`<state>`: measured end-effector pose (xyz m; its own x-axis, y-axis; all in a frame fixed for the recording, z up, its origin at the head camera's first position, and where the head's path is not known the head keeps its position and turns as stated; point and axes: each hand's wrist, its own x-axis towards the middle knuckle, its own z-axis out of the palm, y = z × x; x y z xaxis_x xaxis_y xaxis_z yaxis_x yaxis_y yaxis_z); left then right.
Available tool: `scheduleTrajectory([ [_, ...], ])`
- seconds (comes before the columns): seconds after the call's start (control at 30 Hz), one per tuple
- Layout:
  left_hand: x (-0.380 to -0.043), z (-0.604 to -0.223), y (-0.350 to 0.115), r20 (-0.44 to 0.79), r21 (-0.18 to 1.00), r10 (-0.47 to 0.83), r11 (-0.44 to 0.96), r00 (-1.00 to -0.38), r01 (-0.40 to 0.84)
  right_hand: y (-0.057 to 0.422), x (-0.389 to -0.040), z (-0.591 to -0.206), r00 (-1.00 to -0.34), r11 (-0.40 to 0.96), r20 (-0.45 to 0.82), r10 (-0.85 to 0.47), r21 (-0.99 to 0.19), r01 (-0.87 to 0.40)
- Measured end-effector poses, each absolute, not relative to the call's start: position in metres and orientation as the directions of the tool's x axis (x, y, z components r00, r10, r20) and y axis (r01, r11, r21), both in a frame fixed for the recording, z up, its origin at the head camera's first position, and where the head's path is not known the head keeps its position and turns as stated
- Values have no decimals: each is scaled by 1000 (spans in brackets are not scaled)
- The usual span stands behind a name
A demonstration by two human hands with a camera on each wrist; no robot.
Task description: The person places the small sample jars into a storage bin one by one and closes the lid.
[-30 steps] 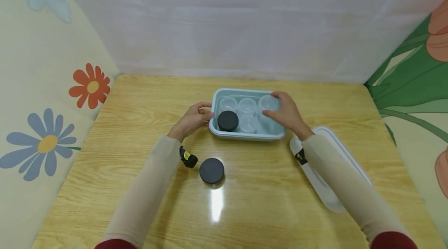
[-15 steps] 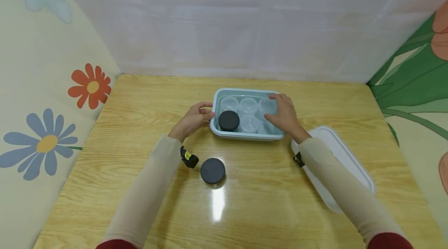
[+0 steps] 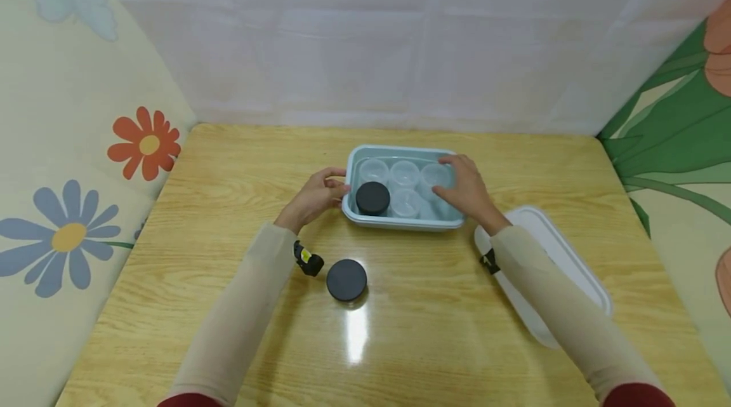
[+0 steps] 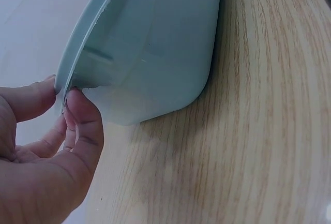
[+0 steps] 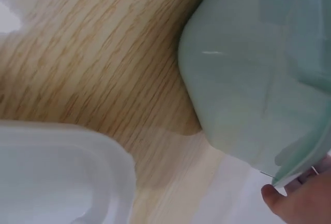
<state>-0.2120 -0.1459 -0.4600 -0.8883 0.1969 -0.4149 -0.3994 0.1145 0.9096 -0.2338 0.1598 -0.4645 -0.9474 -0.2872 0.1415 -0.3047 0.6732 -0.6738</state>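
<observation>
A light blue-green plastic box [image 3: 408,223] stands on the wooden table. My left hand [image 3: 314,194] pinches its left rim between thumb and fingers, as the left wrist view shows. Inside are several clear round cups, among them a front-middle cup [image 3: 405,204], and a black-lidded jar [image 3: 373,198] at front left. My right hand [image 3: 469,190] reaches over the right end, with thumb and fingers around the back-right clear cup [image 3: 434,176]. In the right wrist view, the box wall [image 5: 243,79] hides most of that hand and the cup.
Another black-lidded jar [image 3: 346,280] stands on the table [image 3: 422,312] in front of the box. A white lid [image 3: 562,261] lies at the right, partly under my right forearm. A white cloth [image 3: 365,45] hangs behind the table, with painted walls at both sides.
My right hand has lowered the clear cup into the box's back-right place, and its fingers now stand slightly lower and more spread. The left hand stays on the rim.
</observation>
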Motion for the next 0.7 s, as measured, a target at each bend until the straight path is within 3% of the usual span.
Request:
scheduleTrajectory([
  [0.2,-213,-461,-144,-400,916,185,111,-898,-386,166,-228,-458,-955,660,105,-278,-701,-269],
  [0.7,-215,-462,-153,-385,922,204,126,-900,-366,162,-202,-445,-933,597,166,-319,-729,-334],
])
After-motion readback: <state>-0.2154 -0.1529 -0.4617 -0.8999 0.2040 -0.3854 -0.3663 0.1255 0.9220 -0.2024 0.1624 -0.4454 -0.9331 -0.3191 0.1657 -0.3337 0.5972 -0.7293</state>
